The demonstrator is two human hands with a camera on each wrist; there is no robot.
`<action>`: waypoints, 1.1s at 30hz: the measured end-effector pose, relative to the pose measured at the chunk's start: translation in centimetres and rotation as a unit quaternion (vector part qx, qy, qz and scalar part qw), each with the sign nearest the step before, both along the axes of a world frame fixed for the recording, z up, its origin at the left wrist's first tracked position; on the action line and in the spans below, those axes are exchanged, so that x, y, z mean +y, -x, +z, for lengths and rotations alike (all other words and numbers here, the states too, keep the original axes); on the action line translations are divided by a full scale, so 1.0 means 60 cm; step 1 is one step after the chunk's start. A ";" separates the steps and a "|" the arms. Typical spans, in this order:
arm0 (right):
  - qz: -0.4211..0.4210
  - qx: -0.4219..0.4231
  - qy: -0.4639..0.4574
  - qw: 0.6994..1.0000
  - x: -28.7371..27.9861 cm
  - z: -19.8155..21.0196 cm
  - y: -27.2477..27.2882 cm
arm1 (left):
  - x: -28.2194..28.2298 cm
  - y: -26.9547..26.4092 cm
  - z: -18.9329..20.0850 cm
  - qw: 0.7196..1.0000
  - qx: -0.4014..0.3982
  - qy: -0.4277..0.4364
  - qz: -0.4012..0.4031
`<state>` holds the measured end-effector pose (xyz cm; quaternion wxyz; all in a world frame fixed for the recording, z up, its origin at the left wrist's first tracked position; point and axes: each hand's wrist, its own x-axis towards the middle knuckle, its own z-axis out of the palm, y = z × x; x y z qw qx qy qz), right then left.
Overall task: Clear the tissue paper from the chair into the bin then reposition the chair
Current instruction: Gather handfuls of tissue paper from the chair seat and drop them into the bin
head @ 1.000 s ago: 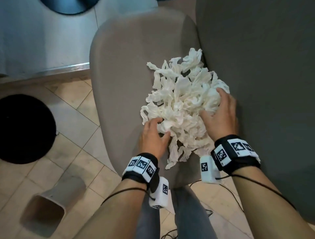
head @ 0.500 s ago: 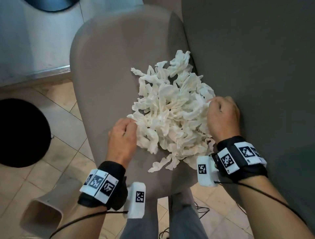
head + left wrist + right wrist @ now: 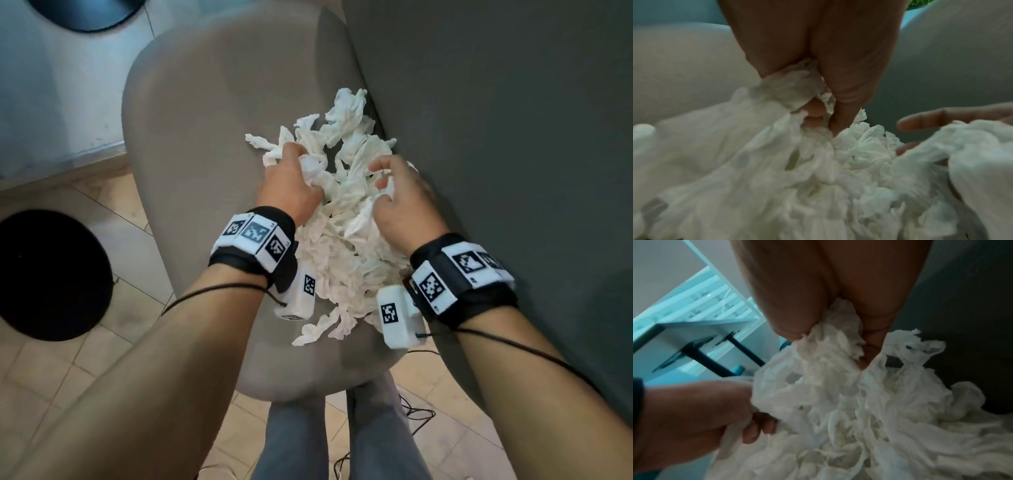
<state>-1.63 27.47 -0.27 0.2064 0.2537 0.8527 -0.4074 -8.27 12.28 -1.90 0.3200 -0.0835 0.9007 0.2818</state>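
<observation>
A heap of crumpled white tissue paper point(image 3: 342, 246) lies on the beige chair seat point(image 3: 205, 137), against the dark grey backrest point(image 3: 496, 137). My left hand point(image 3: 291, 185) is on the heap's far left side, fingers curled round a wad of tissue point(image 3: 797, 91). My right hand point(image 3: 400, 205) is on the right side near the backrest, fingers bent into the paper. The right wrist view shows tissue point(image 3: 830, 340) bunched in its palm. The bin is hidden in all views.
A black round object point(image 3: 51, 274) sits on the tiled floor to the left. A pale cabinet base point(image 3: 51, 102) runs along the far left. My grey-trousered legs point(image 3: 342, 445) stand at the seat's near edge, with a thin cable point(image 3: 418, 418) on the floor.
My left hand went from the heap's near left edge up to its far left side and gripped tissue there. My right hand shifted inward onto the heap. The beige bin at lower left dropped out of sight.
</observation>
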 end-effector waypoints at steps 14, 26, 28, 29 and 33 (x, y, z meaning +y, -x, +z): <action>0.035 -0.064 -0.064 0.995 -0.004 -0.010 0.026 | -0.119 -0.055 0.051 0.936 0.045 -0.176 0.302; 0.022 0.023 0.028 0.999 -0.028 0.023 -0.048 | -0.187 -0.125 0.001 0.972 -0.004 -0.067 0.224; 0.085 -0.013 0.012 0.996 -0.050 0.013 -0.048 | -0.178 -0.140 -0.006 0.983 -0.042 -0.053 0.169; 0.120 -0.034 -0.005 0.992 -0.061 0.009 -0.046 | -0.172 -0.148 -0.010 0.985 -0.054 -0.054 0.153; 0.167 -0.108 -0.068 0.978 -0.085 -0.010 -0.041 | -0.157 -0.173 -0.036 0.986 -0.090 -0.043 0.136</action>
